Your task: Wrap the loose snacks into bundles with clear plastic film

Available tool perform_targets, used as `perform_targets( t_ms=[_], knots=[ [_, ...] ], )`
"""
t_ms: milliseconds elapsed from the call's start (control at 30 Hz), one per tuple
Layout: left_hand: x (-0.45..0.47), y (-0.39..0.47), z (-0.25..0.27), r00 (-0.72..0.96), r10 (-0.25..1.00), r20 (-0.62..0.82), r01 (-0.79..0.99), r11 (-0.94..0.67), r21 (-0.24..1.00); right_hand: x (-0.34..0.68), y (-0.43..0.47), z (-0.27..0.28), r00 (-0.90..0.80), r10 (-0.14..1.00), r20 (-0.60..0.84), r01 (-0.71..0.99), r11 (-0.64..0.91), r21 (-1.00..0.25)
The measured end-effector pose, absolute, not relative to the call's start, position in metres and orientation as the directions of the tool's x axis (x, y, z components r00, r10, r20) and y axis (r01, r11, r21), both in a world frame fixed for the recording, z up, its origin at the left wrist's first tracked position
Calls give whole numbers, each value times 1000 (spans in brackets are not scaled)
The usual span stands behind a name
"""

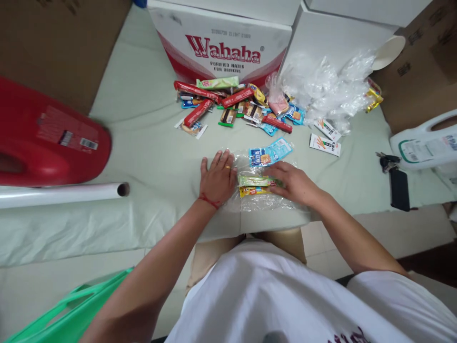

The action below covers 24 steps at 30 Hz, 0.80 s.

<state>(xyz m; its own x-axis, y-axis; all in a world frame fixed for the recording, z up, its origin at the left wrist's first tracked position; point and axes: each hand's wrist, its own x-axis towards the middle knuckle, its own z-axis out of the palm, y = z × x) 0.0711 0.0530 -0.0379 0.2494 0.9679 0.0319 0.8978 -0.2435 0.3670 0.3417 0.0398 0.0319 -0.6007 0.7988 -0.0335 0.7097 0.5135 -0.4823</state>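
My left hand (pixel 218 177) lies flat with fingers outstretched at the left edge of a clear plastic bag (pixel 264 204), pressing on the table and holding nothing. My right hand (pixel 294 183) reaches in from the right, its thumb and fingers around the right end of a green snack packet (pixel 252 181). A yellow snack packet (pixel 250 191) lies alongside, just below the green one and touching the thumb. Above them is a blue snack packet (pixel 273 152), slightly tilted. My right fingers partly hide the packets' right ends.
A pile of wrapped snacks (pixel 237 100) sits before a Wahaha carton (pixel 228 47). Crumpled clear bags (pixel 324 88) and two white stick packets (pixel 324 144) lie to the right. A red jug (pixel 53 138) and white roll (pixel 64 193) are left; keys and a black case (pixel 399 189) lie far right.
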Motion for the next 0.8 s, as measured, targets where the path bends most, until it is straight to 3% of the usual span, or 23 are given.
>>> perform_targets(
  t_ms=[133, 367, 533, 633, 800],
  knots=[
    [71, 53, -37, 229, 973, 35, 897, -225, 381, 358, 8, 38, -519, 854, 40, 735, 469, -490],
    [74, 54, -38, 224, 974, 26, 906, -218, 362, 340, -54, 9, -371, 929, 8, 872, 351, -341],
    [73, 54, -38, 228, 974, 17, 904, -218, 369, 336, -56, 3, -440, 877, 192, 737, 475, -481],
    [73, 54, -37, 229, 973, 5, 901, -214, 378, 346, -44, 13, -489, 814, 313, 649, 579, -493],
    [72, 54, -37, 220, 975, 16, 896, -208, 393, 355, -14, 24, -443, 856, 267, 637, 510, -578]
  ],
)
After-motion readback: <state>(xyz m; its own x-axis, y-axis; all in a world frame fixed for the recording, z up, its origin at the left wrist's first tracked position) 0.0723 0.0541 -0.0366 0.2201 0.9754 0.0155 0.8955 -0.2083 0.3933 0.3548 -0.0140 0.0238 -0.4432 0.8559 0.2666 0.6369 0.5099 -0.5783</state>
